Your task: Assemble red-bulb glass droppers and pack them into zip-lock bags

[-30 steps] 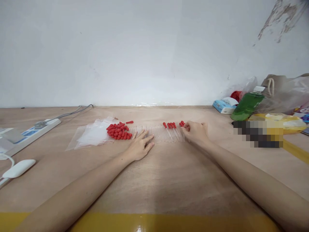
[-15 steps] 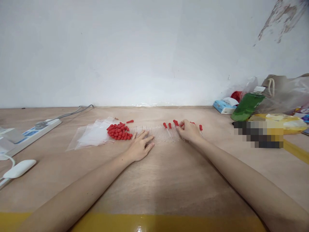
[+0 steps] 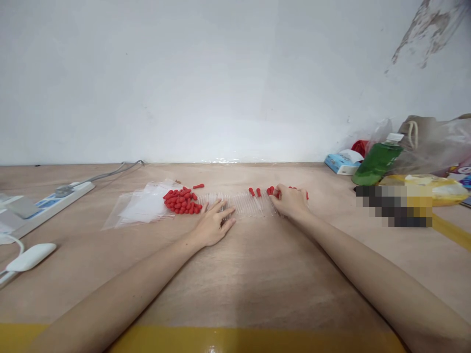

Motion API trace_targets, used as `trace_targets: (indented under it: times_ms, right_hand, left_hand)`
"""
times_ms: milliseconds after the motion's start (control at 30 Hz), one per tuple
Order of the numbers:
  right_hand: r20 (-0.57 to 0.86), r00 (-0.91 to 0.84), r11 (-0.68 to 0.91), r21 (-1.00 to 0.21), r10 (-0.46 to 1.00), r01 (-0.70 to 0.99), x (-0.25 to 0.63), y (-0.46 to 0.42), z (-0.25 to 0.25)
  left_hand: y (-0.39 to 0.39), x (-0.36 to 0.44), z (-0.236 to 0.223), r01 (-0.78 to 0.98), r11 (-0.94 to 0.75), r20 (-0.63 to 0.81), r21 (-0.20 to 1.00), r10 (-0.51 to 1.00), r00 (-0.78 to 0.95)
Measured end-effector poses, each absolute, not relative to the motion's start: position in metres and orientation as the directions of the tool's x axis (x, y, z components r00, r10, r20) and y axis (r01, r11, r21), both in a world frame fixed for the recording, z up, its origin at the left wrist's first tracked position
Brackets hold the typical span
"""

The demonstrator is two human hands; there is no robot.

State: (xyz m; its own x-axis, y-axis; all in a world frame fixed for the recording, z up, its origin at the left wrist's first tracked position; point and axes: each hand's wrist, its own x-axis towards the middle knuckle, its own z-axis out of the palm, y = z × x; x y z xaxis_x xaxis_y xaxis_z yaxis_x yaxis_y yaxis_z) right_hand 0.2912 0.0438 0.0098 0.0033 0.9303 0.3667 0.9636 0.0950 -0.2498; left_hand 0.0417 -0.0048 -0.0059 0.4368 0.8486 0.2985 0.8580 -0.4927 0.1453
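Note:
A row of thin glass dropper tubes (image 3: 243, 203) lies side by side on the table. My left hand (image 3: 214, 223) rests over the row's left part, fingers spread. At the row's right part my right hand (image 3: 292, 200) is pinched at a red-bulbed dropper (image 3: 271, 190); its glass part is mostly hidden by the fingers. Left of it, a dropper with a red rubber bulb (image 3: 251, 192) lies beside another capped one. More red bulbs show partly behind my right hand. Left of my left hand is a pile of loose red rubber bulbs (image 3: 180, 201), with a single bulb (image 3: 198, 186) apart behind it.
Clear plastic bags (image 3: 143, 206) lie left of the bulbs. At far left are a power strip (image 3: 61, 196) and a white plug-like device (image 3: 32, 257). On the right stand a tissue pack (image 3: 340, 163), a green bottle (image 3: 379, 162) and a yellow package (image 3: 437, 189).
The red bulbs by my right fingertips have shifted slightly right and nearer to me. My right hand has moved only a little; my left hand stays in place.

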Motion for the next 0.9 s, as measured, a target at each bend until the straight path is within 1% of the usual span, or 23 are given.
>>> trace_targets:
  times_ms: [100, 233, 400, 500, 600, 633, 700, 733, 800, 833, 900]
  right_hand:
    - [0.340, -0.043, 0.119, -0.204, 0.939, 0.972, 0.287, 0.043, 0.011]
    - [0.258, -0.044, 0.084, -0.145, 0.965, 0.986, 0.281, 0.045, 0.013]
    - [0.243, -0.042, 0.052, -0.037, 0.969, 0.998, 0.272, 0.045, 0.014]
    - [0.221, -0.024, 0.035, -0.044, 0.975, 0.998, 0.269, 0.043, 0.015]
    - [0.283, 0.002, 0.031, -0.112, 0.959, 0.993, 0.272, 0.040, 0.017]
    - [0.319, -0.008, 0.057, -0.145, 0.948, 0.988, 0.273, 0.038, 0.018]
    - [0.377, -0.070, 0.162, -0.219, 0.924, 0.962, 0.277, 0.033, 0.016]
    - [0.400, -0.128, 0.243, -0.252, 0.908, 0.937, 0.278, 0.029, 0.015]
    - [0.452, -0.266, 0.422, -0.287, 0.851, 0.860, 0.280, 0.021, 0.008]
    - [0.485, -0.335, 0.505, -0.276, 0.808, 0.817, 0.281, 0.016, 0.004]
    - [0.543, -0.463, 0.641, -0.193, 0.700, 0.743, 0.281, 0.006, -0.004]
  left_hand:
    - [-0.005, 0.042, -0.005, 0.858, -0.492, 0.296, 0.146, 0.850, 0.437]
    - [-0.004, 0.042, -0.005, 0.855, -0.493, 0.301, 0.161, 0.850, 0.433]
    - [-0.006, 0.043, -0.009, 0.850, -0.502, 0.316, 0.159, 0.842, 0.438]
    - [-0.007, 0.043, -0.005, 0.854, -0.500, 0.410, 0.140, 0.815, 0.410]
    - [0.007, 0.035, 0.012, 0.879, -0.456, 0.542, 0.138, 0.778, 0.318]
    - [0.017, 0.029, 0.019, 0.891, -0.430, 0.553, 0.145, 0.782, 0.288]
    - [0.042, 0.016, 0.036, 0.924, -0.353, 0.481, 0.149, 0.842, 0.244]
    - [0.057, 0.009, 0.043, 0.943, -0.297, 0.413, 0.149, 0.886, 0.214]
    - [0.084, -0.003, 0.054, 0.954, -0.256, 0.343, 0.158, 0.920, 0.190]
    - [0.096, -0.008, 0.056, 0.953, -0.252, 0.306, 0.170, 0.933, 0.192]
    - [0.113, -0.013, 0.056, 0.945, -0.257, 0.270, 0.204, 0.942, 0.198]
